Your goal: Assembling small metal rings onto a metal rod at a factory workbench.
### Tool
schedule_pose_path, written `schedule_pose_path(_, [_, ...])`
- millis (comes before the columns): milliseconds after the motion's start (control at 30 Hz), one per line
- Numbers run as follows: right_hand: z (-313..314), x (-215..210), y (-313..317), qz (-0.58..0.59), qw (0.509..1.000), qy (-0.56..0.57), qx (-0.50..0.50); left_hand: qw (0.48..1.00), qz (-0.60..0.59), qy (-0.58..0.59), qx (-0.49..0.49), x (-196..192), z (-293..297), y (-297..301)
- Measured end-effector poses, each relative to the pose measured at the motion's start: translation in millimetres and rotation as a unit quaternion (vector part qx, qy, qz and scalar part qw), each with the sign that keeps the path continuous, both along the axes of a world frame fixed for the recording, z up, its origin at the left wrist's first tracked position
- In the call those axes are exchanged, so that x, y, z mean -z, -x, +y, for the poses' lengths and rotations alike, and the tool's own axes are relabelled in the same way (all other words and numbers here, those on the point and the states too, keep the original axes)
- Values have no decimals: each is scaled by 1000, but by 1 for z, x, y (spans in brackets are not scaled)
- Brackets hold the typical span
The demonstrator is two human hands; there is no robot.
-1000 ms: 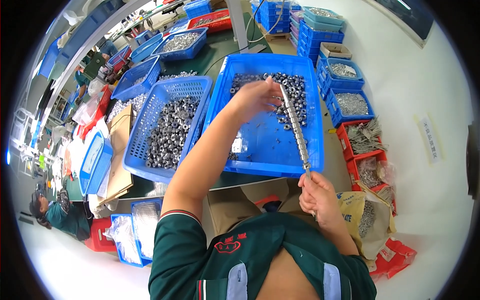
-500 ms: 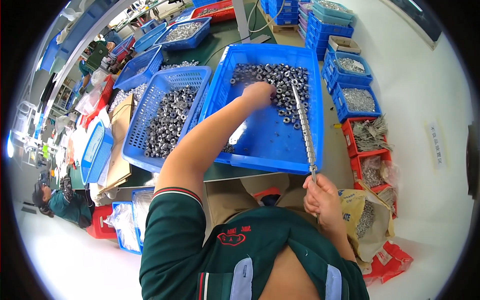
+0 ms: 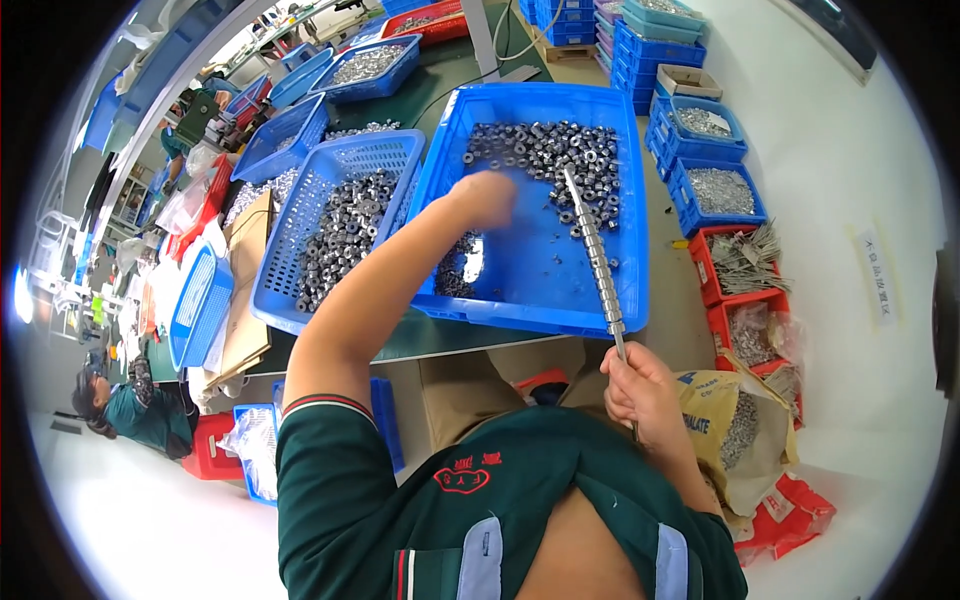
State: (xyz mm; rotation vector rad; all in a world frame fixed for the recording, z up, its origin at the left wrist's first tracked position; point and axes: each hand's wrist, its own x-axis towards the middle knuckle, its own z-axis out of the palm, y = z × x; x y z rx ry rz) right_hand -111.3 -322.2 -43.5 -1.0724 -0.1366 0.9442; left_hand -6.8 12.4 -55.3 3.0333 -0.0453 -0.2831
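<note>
My right hand (image 3: 643, 393) is closed around the lower end of a slim metal rod (image 3: 622, 350). A row of shiny metal rings (image 3: 598, 265) is threaded along the rod, which slants up over a shallow blue tray (image 3: 540, 322). Smeared by motion, my left hand (image 3: 484, 200) hovers over the tray's left half; its fingers cannot be made out. Loose dark metal rings (image 3: 548, 147) lie heaped along the tray's far side and beyond the rod. Smaller dark pieces (image 3: 456, 280) gather in its near left corner.
Left of the tray, a perforated blue basket (image 3: 282, 270) holds more metal rings. Cardboard sheets (image 3: 248, 290) lean beside it. On the right are stacked blue crates (image 3: 700, 190), red bins (image 3: 712, 265) and an open sack (image 3: 722, 420). A co-worker (image 3: 140, 410) sits at far left.
My left hand has pulled away from the heaped rings toward the left and nearer to me. The rod's upper end has tipped slightly left, while my right hand keeps its grip.
</note>
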Motion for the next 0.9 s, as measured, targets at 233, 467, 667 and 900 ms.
schedule_pose_path(233, [6, 2, 8, 9, 999, 16, -30, 665, 44, 729, -156, -26, 6, 9])
schedule_pose_path(467, [6, -6, 12, -7, 999, 30, -26, 569, 81, 816, -61, -30, -7, 20])
schedule_pose_path(667, [10, -7, 10, -10, 999, 31, -23, 580, 77, 809, -48, -34, -9, 22])
schedule_pose_path(900, [13, -11, 10, -1, 999, 27, -20, 649, 120, 749, -61, -35, -24, 27])
